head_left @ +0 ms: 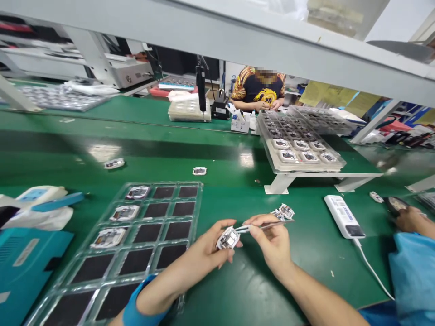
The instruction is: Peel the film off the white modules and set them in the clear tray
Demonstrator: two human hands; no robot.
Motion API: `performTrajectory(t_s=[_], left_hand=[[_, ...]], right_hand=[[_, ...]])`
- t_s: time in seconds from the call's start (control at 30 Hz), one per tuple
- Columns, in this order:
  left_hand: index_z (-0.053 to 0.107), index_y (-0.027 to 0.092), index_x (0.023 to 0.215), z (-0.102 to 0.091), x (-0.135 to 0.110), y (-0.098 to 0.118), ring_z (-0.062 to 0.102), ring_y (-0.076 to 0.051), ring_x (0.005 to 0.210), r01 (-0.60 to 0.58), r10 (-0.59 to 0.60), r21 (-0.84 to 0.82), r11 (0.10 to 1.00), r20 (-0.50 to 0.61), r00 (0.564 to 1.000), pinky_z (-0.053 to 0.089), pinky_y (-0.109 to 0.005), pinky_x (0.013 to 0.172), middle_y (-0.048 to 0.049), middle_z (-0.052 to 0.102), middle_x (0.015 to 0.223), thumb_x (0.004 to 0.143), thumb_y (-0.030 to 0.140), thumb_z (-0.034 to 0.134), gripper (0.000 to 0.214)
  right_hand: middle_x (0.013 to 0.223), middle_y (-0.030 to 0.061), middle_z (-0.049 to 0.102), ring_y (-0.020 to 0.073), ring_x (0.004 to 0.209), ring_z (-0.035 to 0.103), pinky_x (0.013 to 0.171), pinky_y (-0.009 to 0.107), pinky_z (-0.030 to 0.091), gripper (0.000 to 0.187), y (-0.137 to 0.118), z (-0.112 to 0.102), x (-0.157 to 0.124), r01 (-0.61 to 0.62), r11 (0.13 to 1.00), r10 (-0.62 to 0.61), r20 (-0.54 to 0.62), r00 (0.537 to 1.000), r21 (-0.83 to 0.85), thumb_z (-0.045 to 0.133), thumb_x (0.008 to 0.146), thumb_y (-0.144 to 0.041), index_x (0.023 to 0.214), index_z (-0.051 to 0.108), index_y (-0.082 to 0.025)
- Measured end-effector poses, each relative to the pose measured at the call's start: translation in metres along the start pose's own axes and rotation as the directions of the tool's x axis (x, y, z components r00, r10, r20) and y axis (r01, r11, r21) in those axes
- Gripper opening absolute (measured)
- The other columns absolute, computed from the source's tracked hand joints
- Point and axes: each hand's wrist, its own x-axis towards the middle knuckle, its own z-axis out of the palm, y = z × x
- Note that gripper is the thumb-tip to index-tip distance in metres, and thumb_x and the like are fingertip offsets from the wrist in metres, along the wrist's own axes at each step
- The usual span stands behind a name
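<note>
My left hand point(207, 249) grips a small white-framed circuit module point(228, 238) between thumb and fingers, its components facing up. In my right hand point(273, 244) is a pair of tweezers point(244, 228), pinched shut in the fingers, tips at the module's right edge. Whether the tips grasp a part is too small to tell. Just behind my right hand, more such modules point(286, 211) lie on the green table. Left of my hands is a clear compartment tray point(163, 216) with dark pads; three modules, one of them point(108, 237) nearest me, sit in its left column.
Stacked trays of modules point(307, 156) rest on a raised stand point(280, 183). A white power strip point(343, 216) with a cable lies right. Loose modules point(199, 171) dot the table. A teal case point(30, 267) stands left. A co-worker's hand point(409, 220) is right; another person point(260, 90) sits opposite. A shelf beam point(217, 40) crosses above.
</note>
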Motion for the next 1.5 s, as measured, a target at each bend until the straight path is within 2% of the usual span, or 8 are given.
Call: performTrajectory(t_s=[0.1,0.23,0.37,0.6,0.73,1.0,1.3,1.5], left_hand=[[0.052,0.019,0.119,0.001,0.0,0.001,0.053,-0.014,0.067,-0.025,0.025,-0.015,1.0,-0.018,1.0,0.034,-0.026,0.057,0.0023,0.061,0.079,0.075,0.03,0.07,0.049],[0.05,0.02,0.135,0.003,-0.002,0.003,0.052,-0.016,0.067,-0.013,0.009,-0.055,0.998,-0.065,0.998,0.033,-0.027,0.058,0.0019,0.062,0.076,0.075,0.032,0.073,0.065],[0.057,0.023,0.132,0.005,-0.004,0.004,0.05,-0.016,0.067,-0.021,0.014,-0.111,0.994,-0.066,0.998,0.032,-0.028,0.059,0.0021,0.063,0.074,0.073,0.026,0.076,0.063],[0.067,0.015,0.122,0.002,-0.001,0.01,0.053,-0.017,0.071,0.052,-0.117,-0.502,0.863,-0.098,0.988,0.038,-0.028,0.061,-0.0053,0.068,0.087,0.068,0.032,0.074,0.057],[0.067,0.02,0.123,0.003,0.0,0.009,0.054,-0.016,0.075,0.055,-0.137,-0.433,0.9,-0.16,0.977,0.04,-0.027,0.065,-0.0042,0.068,0.093,0.07,0.032,0.08,0.056],[0.067,0.021,0.114,0.004,-0.001,0.006,0.046,-0.014,0.061,-0.068,0.05,-0.12,0.99,-0.148,0.988,0.034,-0.026,0.057,0.0035,0.059,0.07,0.075,0.028,0.077,0.041],[0.069,0.021,0.118,0.004,-0.002,0.005,0.048,-0.015,0.062,-0.021,0.007,-0.101,0.995,-0.138,0.99,0.034,-0.026,0.057,0.0016,0.063,0.073,0.076,0.029,0.076,0.043],[0.069,0.019,0.11,0.006,0.0,0.008,0.047,-0.012,0.062,0.042,-0.066,-0.151,0.988,-0.161,0.985,0.032,-0.024,0.055,0.0003,0.064,0.079,0.076,0.043,0.077,0.043]], right_hand=[[0.085,0.0036,0.076,0.0189,0.08,0.073,0.073,0.031,0.059,0.01,0.001,0.0,0.0,-0.039,0.999,0.04,0.045,0.998,-0.036,0.076,0.084,-0.028,0.086,0.069,-0.022],[0.087,0.004,0.075,0.0193,0.084,0.072,0.078,0.032,0.057,0.01,0.003,0.002,0.0,-0.047,0.996,0.052,0.079,0.996,-0.071,0.075,0.084,-0.029,0.087,0.069,-0.022],[0.084,0.003,0.073,0.0191,0.083,0.07,0.078,0.033,0.057,0.012,0.005,0.004,0.001,-0.063,0.998,0.063,0.104,0.993,-0.003,0.077,0.083,-0.032,0.085,0.07,-0.023],[0.078,0.0044,0.077,0.0234,0.092,0.067,0.086,0.04,0.054,0.014,0.001,0.003,0.001,0.07,0.995,-0.06,0.136,0.989,-0.074,0.078,0.083,-0.037,0.079,0.072,-0.025],[0.078,0.0053,0.078,0.0246,0.089,0.069,0.085,0.044,0.055,0.016,-0.003,0.003,0.0,0.137,0.984,-0.11,0.219,0.969,-0.113,0.077,0.084,-0.038,0.076,0.071,-0.024],[0.083,0.0035,0.074,0.0182,0.079,0.071,0.074,0.032,0.058,0.018,0.0,0.0,0.005,-0.124,0.992,0.123,0.059,0.991,0.007,0.075,0.084,-0.037,0.084,0.066,-0.022],[0.071,0.0012,0.071,0.0165,0.068,0.067,0.065,0.028,0.055,0.028,0.002,-0.003,0.008,-0.287,0.958,0.288,0.069,0.955,-0.018,0.076,0.081,-0.045,0.079,0.064,-0.02],[0.079,0.0019,0.073,0.0171,0.075,0.068,0.072,0.029,0.056,0.027,0.0,-0.001,0.007,-0.229,0.971,0.229,0.01,0.973,0.062,0.079,0.078,-0.044,0.08,0.065,-0.021]])
